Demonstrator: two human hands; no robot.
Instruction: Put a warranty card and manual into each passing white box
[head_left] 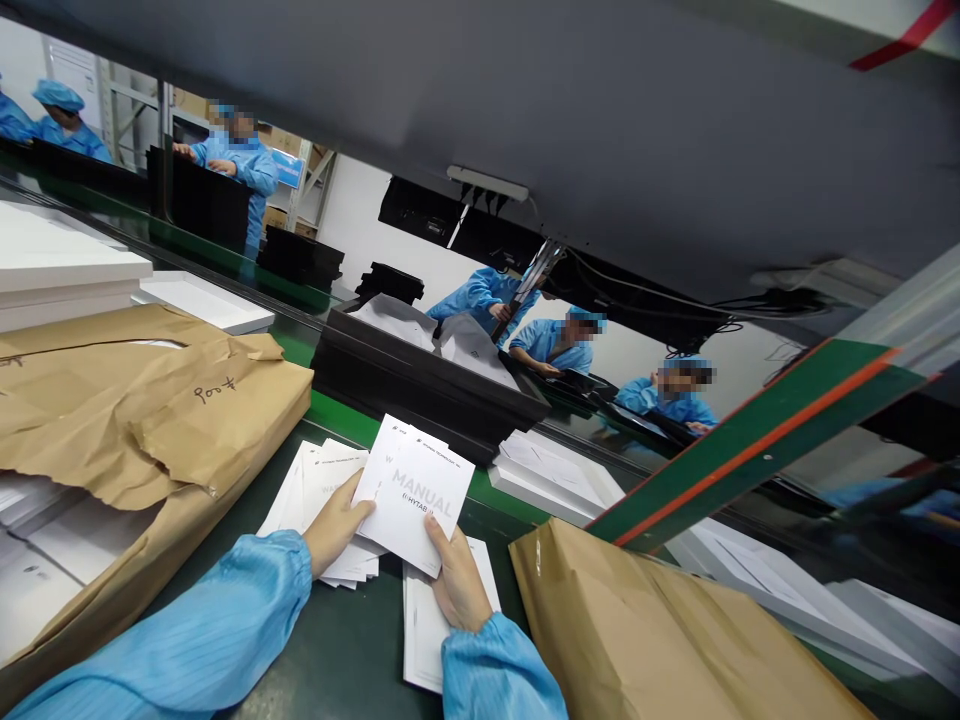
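Note:
In the middle of the view, my right hand [459,575] grips a white booklet [427,478] by its lower edge, thumb on top. "MANUAL" and "HYTAB" are printed on its cover. My left hand [341,525] is closed on the left edge of another white printed card [384,462], which the manual partly overlaps. Beneath my left hand lies a loose fanned pile of white printed cards [311,490]. A stack of white booklets [425,625] sits under my right hand and wrist, partly hidden by them.
A torn brown paper parcel [225,420] with white papers inside lies at left; another brown parcel [637,610] stands at right. Behind are a black tray stack [420,375] and white boxes [555,470]. A grey panel [600,130] hangs overhead. Several co-workers in blue work beyond.

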